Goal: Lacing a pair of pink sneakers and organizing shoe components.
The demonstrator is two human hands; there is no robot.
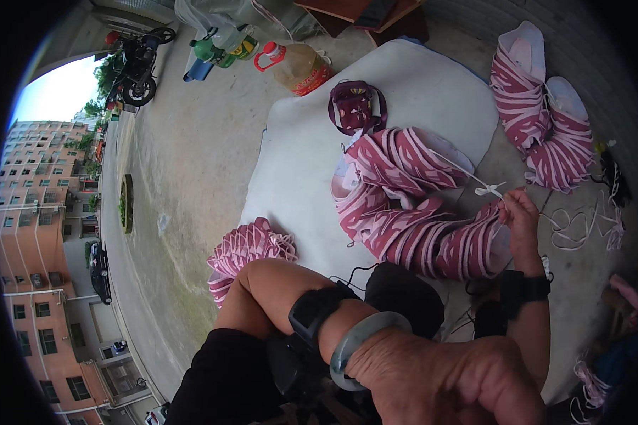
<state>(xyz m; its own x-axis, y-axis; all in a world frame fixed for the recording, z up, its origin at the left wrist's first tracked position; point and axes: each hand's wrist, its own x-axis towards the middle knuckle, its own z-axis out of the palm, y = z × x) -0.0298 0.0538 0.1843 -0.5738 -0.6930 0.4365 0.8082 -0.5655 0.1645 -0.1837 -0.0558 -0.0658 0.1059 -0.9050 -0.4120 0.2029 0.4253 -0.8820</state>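
My right hand (521,212) pinches a thin white cord (452,163). A white knot or bow (489,190) sits on the cord just left of my fingertips. The cord runs from a curved stack of nested pink-and-white pieces (404,227), which look like cloth shoe uppers. This stack bends in a C shape, and its lower end lies beside my right hand. In the near foreground, my left hand (454,382) is closed, with a pale bangle and black strap on its arm. Its curled fingers are partly hidden, so what they hold cannot be made out.
A white sheet (290,156) lies on the concrete with a purple pouch (354,106) on it. Other pink-and-white stacks lie far right (539,106) and at left (248,251). Bottles, including a red-capped jug (298,67), stand behind. Loose cord (574,230) lies at right.
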